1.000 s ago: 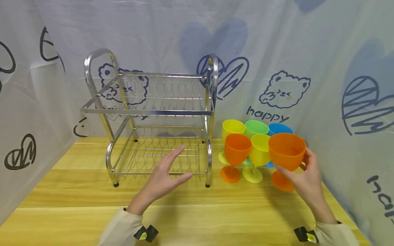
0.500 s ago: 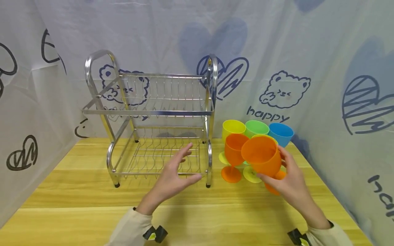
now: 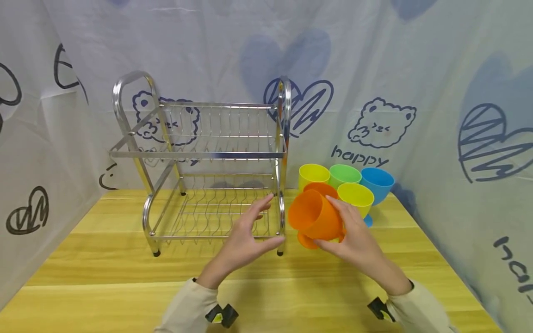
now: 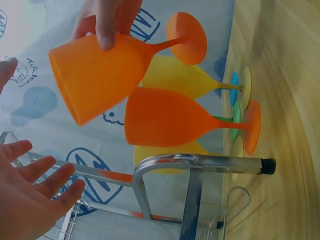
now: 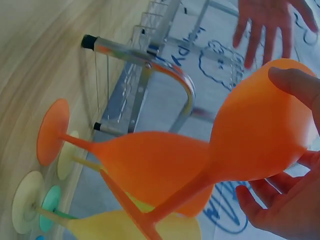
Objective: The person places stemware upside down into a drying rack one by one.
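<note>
My right hand grips an orange goblet around its bowl, thumb on one side and fingers on the other. The goblet is lifted and tilted, its mouth toward the left. Behind it in the head view, a second orange goblet stands on the table, partly hidden. My left hand hovers before the rack's lower right corner, fingers spread and thumb apart, touching nothing. The right wrist view shows the held goblet's stem hanging in front of the standing goblets.
A two-tier metal dish rack stands left of the goblets. Two yellow goblets, a green goblet and a blue goblet stand upright on the wooden table. A printed cloth hangs behind.
My right hand has carried the orange goblet left across the front of the others, and the goblet has tipped from upright to tilted. My left hand has shifted slightly right.
</note>
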A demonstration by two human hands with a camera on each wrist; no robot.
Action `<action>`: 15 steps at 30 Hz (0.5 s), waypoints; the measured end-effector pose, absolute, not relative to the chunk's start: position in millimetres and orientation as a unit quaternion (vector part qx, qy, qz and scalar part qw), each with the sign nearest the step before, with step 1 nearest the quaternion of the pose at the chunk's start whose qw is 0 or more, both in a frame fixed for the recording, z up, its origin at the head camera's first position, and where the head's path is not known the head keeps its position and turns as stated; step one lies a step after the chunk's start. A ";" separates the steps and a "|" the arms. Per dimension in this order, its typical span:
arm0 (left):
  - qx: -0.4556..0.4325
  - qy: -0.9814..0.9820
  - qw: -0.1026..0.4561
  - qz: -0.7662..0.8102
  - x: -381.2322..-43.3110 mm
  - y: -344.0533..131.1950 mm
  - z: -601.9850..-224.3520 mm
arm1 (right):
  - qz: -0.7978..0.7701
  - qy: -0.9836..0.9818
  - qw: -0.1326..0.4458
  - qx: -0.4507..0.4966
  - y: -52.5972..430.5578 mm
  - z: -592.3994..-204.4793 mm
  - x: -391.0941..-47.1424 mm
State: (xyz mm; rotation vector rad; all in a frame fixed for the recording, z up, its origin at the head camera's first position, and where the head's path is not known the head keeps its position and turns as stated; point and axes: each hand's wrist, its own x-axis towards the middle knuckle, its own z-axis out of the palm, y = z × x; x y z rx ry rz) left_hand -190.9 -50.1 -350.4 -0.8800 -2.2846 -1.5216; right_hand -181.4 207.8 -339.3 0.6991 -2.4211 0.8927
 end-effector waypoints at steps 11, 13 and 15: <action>-0.355 -0.783 0.132 -0.493 -201.4 -43.3 -349.7 | 0.227 -0.894 0.224 0.315 186.9 -336.2 -184.7; -0.362 -0.787 0.122 -0.485 -201.1 -43.4 -349.8 | 0.214 -0.895 0.219 0.323 184.4 -335.5 -184.6; -0.372 -0.789 0.112 -0.476 -200.7 -43.8 -349.8 | 0.207 -0.896 0.213 0.331 182.3 -334.7 -183.9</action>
